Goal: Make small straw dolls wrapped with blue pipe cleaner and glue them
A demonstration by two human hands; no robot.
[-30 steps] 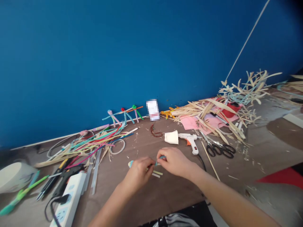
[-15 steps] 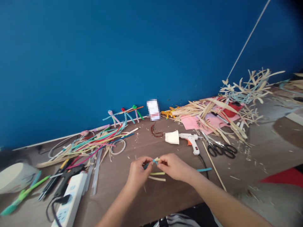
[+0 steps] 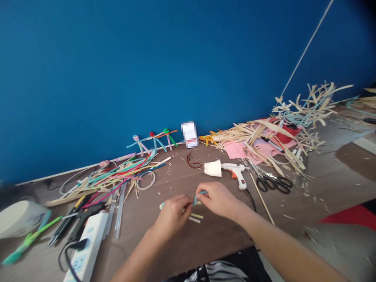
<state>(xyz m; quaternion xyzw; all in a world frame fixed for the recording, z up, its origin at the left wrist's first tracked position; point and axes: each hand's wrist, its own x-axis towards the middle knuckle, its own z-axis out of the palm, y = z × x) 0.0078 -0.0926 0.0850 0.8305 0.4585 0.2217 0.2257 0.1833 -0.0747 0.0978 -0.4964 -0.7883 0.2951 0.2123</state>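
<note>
Between my hands, a blue pipe cleaner [image 3: 195,200] is bent upward at the middle of the table. My left hand [image 3: 175,211] is closed on its lower part, and a pale end [image 3: 161,205] pokes out on the left of that hand. Thumb and fingers of my right hand [image 3: 216,199] pinch the upper end of the blue pipe cleaner. Pale yellow strips [image 3: 196,216] show just below and between the hands; whether they join the held piece is hidden.
A white glue gun [image 3: 239,174] and paper cup [image 3: 213,168] lie beyond my right hand, with black-handled scissors [image 3: 272,183] and a thin stick [image 3: 261,197] to the right. Pipe cleaners [image 3: 117,174], a power strip [image 3: 88,244] and a white bowl [image 3: 22,219] are left.
My right hand has moved up a little, drawing the blue end upward. My left hand has turned over the held piece, and a pale end now shows at its left.
</note>
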